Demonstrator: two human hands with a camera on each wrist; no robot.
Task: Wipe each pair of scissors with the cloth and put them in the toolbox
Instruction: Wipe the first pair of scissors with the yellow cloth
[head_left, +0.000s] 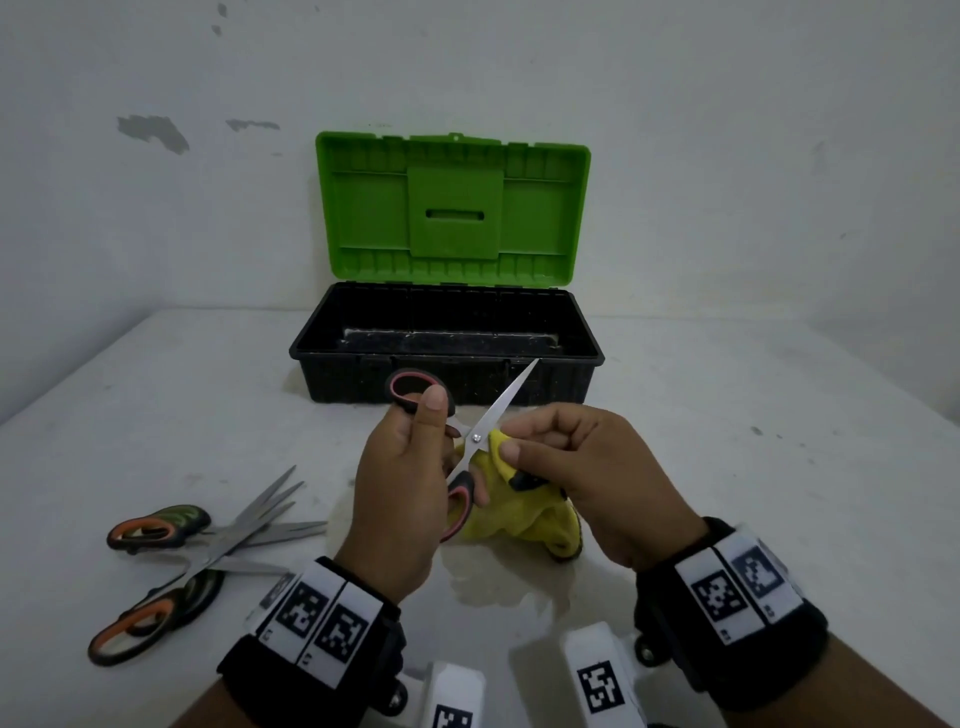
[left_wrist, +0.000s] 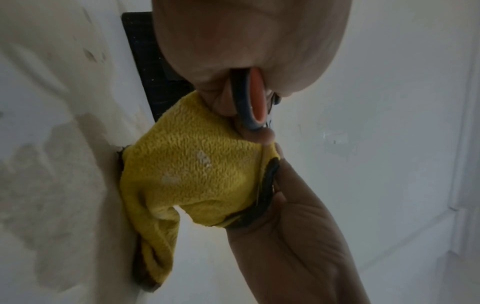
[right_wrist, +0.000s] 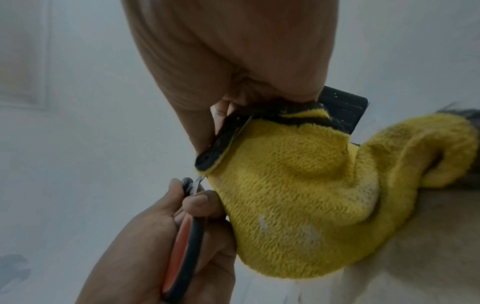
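Note:
My left hand (head_left: 410, 467) grips a pair of scissors (head_left: 480, 434) by its black and red handles (left_wrist: 255, 102), blade tip pointing up right toward the toolbox. My right hand (head_left: 561, 457) pinches the yellow cloth (head_left: 524, 514) around the blade just right of the pivot screw. The cloth (left_wrist: 194, 170) hangs down to the table, its dark trimmed edge in my fingers (right_wrist: 226, 111). The red-lined handle (right_wrist: 182, 253) shows in the right wrist view. The black toolbox (head_left: 447, 374) stands open behind, green lid (head_left: 452, 208) upright, its tray bare.
Two or three more pairs of scissors (head_left: 197, 551) with orange and dark handles lie crossed on the white table (head_left: 727, 467) at the front left. A damp patch marks the table below the cloth. A white wall rises behind the toolbox.

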